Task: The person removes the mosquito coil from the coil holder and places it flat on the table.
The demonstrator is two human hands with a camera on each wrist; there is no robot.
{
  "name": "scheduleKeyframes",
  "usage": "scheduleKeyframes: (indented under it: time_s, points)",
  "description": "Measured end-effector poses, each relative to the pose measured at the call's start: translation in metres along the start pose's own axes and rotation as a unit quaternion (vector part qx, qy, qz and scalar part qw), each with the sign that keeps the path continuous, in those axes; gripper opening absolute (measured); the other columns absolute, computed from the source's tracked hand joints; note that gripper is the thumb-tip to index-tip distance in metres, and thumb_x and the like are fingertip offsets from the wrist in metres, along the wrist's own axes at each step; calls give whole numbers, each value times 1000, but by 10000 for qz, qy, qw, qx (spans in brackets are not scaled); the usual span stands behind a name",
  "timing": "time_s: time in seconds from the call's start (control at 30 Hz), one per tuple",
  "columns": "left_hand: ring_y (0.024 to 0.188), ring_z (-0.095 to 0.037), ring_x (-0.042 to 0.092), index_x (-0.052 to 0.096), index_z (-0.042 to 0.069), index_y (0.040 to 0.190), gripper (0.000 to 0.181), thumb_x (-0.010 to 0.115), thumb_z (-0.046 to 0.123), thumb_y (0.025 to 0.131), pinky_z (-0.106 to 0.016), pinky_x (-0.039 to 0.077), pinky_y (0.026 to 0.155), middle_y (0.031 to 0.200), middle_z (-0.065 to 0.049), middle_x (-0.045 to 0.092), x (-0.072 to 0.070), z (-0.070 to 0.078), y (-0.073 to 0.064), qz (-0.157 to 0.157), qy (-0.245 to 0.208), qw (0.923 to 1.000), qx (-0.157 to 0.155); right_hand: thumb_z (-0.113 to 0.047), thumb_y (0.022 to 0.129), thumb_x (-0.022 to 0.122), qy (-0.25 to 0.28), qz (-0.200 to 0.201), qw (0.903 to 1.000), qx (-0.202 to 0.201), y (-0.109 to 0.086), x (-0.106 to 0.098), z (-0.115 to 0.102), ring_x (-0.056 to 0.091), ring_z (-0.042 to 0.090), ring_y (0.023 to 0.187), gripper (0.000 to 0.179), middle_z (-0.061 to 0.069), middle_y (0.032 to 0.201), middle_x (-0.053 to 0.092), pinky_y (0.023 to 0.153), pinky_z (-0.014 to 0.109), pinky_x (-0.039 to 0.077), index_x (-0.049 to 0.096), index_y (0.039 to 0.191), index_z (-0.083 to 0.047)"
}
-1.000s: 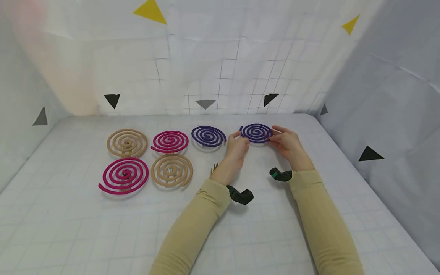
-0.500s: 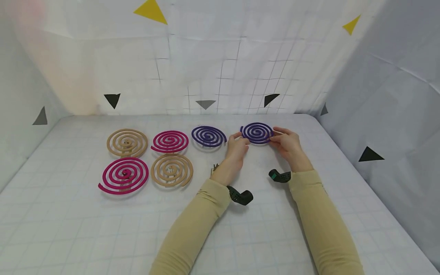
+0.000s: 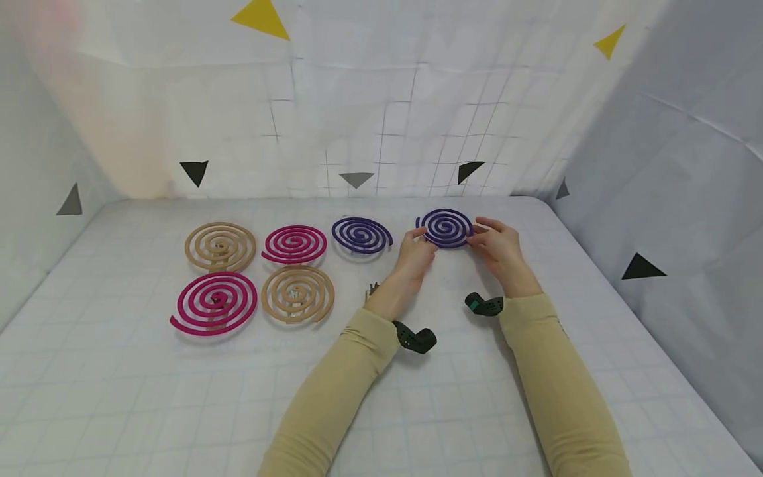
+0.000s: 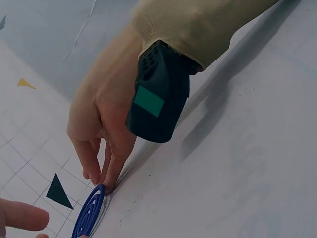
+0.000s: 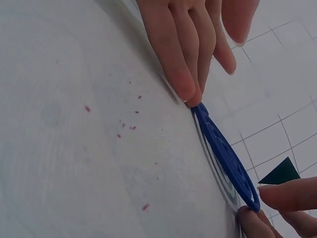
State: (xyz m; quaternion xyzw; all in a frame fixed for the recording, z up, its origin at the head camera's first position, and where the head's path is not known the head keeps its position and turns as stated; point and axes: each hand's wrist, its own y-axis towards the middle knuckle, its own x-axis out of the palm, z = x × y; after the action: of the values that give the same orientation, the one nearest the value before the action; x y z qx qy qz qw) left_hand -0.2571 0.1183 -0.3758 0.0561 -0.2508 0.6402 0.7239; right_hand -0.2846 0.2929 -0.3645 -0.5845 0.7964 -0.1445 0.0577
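A purple mosquito coil (image 3: pixel 445 228) is between my two hands near the back of the table. My right hand (image 3: pixel 501 255) pinches its right edge between thumb and fingers. At the left front edge, my left hand (image 3: pixel 411 262) holds the rim with its fingertips. The left wrist view has the coil (image 4: pixel 88 213) nearly edge-on, with the right hand (image 4: pixel 106 111) above it. In the right wrist view, fingertips meet both ends of the coil (image 5: pixel 225 153). Whether a stand is under this coil is hidden.
Another purple coil (image 3: pixel 361 235) lies left of my hands. Further left are pink coils (image 3: pixel 294 244) (image 3: pixel 217 301) and tan coils (image 3: pixel 220 246) (image 3: pixel 298 293), raised on small stands. A small metal stand (image 3: pixel 373 289) is partly behind my left wrist.
The held coil has risen very slightly and looks a little more tilted toward me. My left fingers have shifted slightly right along its rim. The other coils have stayed put.
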Motion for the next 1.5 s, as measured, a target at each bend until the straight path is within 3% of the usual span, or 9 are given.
scheduleKeyframes:
  time_s: [0.13,0.27,0.37,0.73,1.0,1.5]
  points:
    - [140,-26,39,34,0,151,65,43,-13,87,-33,39,113,161,-18,29,-1,-2,0,-187,286,9992,204,23,85,49,-45,68,10000,7,-1,2,0,42,20,139,76,16,157,38,107,27,46,36,154,-7]
    - [144,-24,34,35,2,151,66,44,-13,88,-33,36,117,163,-19,23,-4,-4,2,-208,424,9986,250,25,83,46,47,71,10000,-14,-3,5,-1,38,21,144,79,16,159,35,113,32,41,35,154,-7]
    - [145,-23,33,35,4,151,65,44,-13,88,-33,35,118,164,-21,19,-5,-5,4,-212,393,9988,212,26,81,45,72,43,10000,-34,-5,6,-2,36,21,145,81,17,160,33,113,31,40,34,155,-6]
    - [138,-24,38,32,0,151,68,43,-15,85,-33,38,114,162,-19,27,1,-5,4,-285,183,9992,233,23,82,51,-566,151,9981,-211,-5,12,0,36,21,145,82,15,162,30,116,30,37,36,155,-11]
    - [150,-24,28,33,3,152,71,41,-18,84,-34,33,119,164,-20,18,1,-6,6,-247,313,9991,166,25,80,49,-547,264,9980,-165,-7,16,1,36,21,145,85,11,164,28,113,31,41,38,154,-14]
    - [150,-27,26,35,7,152,71,42,-18,85,-36,27,122,165,-17,17,-3,-7,11,-297,329,9989,134,28,76,44,-191,425,9986,-235,-4,20,3,37,21,142,85,11,160,34,108,31,45,42,152,-12]
